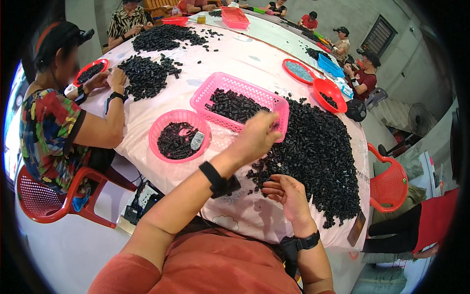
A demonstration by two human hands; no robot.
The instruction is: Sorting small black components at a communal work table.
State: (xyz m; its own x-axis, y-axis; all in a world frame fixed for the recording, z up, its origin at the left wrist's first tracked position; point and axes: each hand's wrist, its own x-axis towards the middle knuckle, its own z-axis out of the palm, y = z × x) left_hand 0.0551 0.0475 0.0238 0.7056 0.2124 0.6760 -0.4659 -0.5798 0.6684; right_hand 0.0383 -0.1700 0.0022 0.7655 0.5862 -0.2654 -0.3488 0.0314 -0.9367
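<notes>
My left hand (258, 133) is over the right end of a pink rectangular basket (208, 90). Motion blurs its fingers, so whether they hold anything cannot be made out. Small black plastic pieces (235, 105) lie inside that basket. My right hand (290, 195) hovers at the near edge of a big heap of black plastic pieces (318, 157), its fingers loosely bent and apart, with nothing visible in them. Left of my left forearm stands a round pink basket (155, 130) with thin black pieces and a grey-white lump (197, 140) in it.
A pale tablecloth (176, 179) covers the long table. At the left, a person (54, 117) works beside more black heaps (144, 76). Red trays (330, 109) and a blue basket (331, 65) sit at the far right. Red chairs (391, 183) flank the table; several people sit farther off.
</notes>
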